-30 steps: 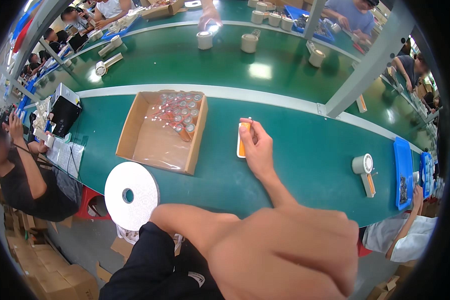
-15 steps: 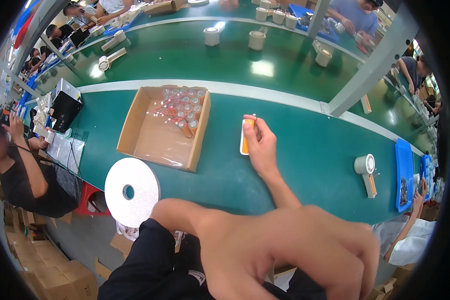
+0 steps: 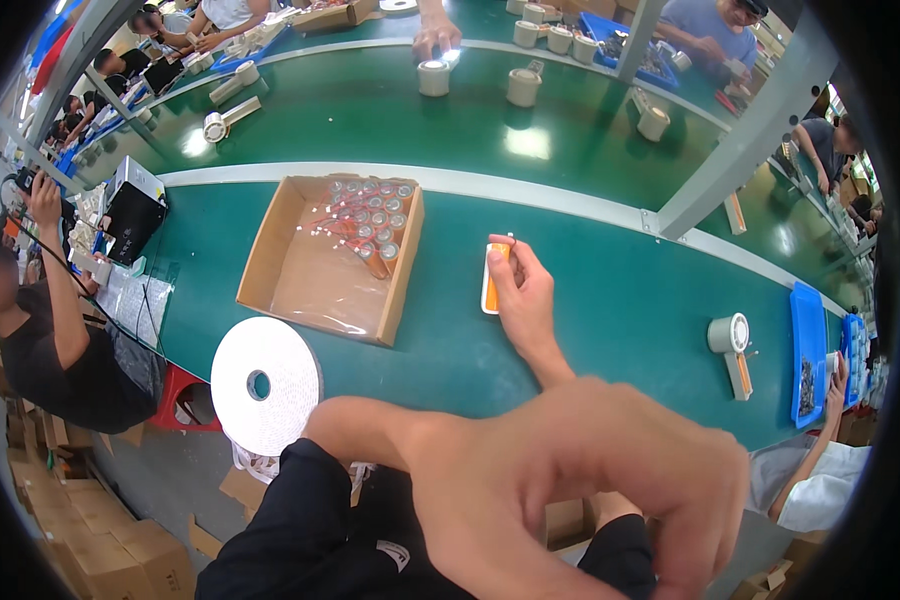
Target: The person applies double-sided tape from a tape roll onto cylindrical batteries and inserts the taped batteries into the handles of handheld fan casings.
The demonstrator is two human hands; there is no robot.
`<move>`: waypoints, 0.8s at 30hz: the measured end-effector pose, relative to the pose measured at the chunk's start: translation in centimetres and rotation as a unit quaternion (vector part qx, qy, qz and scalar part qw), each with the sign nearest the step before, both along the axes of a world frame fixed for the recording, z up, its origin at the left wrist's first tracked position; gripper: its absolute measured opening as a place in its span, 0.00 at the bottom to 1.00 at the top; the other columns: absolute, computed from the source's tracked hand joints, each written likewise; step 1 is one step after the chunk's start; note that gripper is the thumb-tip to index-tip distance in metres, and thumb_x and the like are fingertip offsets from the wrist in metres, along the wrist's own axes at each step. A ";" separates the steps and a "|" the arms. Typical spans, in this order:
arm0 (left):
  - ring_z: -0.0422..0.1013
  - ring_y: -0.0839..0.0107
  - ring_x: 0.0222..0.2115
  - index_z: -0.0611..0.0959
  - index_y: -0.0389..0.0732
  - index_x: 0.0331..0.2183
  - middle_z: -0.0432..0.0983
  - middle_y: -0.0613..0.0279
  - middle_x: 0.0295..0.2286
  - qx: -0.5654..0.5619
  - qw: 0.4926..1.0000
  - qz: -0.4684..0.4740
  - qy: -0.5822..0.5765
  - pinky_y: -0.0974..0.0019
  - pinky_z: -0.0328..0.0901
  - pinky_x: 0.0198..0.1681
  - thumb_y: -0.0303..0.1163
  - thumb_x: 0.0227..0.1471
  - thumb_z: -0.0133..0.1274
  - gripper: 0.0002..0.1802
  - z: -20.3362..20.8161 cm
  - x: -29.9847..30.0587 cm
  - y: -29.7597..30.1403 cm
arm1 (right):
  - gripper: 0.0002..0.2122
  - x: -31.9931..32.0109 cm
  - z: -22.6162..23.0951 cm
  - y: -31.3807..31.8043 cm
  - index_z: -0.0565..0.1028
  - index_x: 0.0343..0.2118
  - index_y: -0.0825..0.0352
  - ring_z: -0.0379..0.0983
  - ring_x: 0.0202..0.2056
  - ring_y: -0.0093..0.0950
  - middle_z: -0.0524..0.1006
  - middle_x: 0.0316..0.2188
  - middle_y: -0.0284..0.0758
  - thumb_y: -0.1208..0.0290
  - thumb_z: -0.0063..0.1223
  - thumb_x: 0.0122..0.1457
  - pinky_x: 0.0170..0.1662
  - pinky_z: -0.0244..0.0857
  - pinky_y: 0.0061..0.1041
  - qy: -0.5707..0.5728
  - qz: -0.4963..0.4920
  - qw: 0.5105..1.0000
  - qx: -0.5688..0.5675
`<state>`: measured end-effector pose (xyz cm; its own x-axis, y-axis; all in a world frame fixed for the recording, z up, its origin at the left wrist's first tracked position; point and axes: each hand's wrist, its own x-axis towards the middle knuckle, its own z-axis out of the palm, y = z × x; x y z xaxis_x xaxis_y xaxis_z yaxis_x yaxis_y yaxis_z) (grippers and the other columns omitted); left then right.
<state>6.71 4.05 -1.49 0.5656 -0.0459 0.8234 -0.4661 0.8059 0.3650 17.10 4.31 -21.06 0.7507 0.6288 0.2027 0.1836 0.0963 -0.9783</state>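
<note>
The held piece point(image 3: 491, 290) looks like smooth plastic, the box point(image 3: 400, 285) matt cardboard with shiny clear film point(image 3: 342, 318) inside, the tabletop point(image 3: 620, 310) smooth and softly sheened, the far green surface point(image 3: 350, 125) glossier (glare point(image 3: 526, 143) sits on it), the trousers point(image 3: 295, 530) dull cloth

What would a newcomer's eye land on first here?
Probably the left hand, looming large at lower centre-right, close to the camera. Next, the bright white roll at the bench's near edge, left of centre, with an open cardboard box of orange cylinders beyond it. Right of the box, the right hand grips a small orange-and-white piece over the green bench.
</note>
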 end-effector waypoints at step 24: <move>0.72 0.74 0.24 0.83 0.33 0.28 0.74 0.54 0.32 0.089 0.995 -0.045 -0.013 0.76 0.62 0.25 0.25 0.42 0.62 0.07 0.6 0.0 2.2 | 0.13 0.1 -0.2 0.0 0.76 0.45 0.73 0.55 0.20 0.10 0.60 0.18 0.22 0.68 0.52 0.64 0.23 0.53 0.15 -0.006 0.001 1.000 -0.003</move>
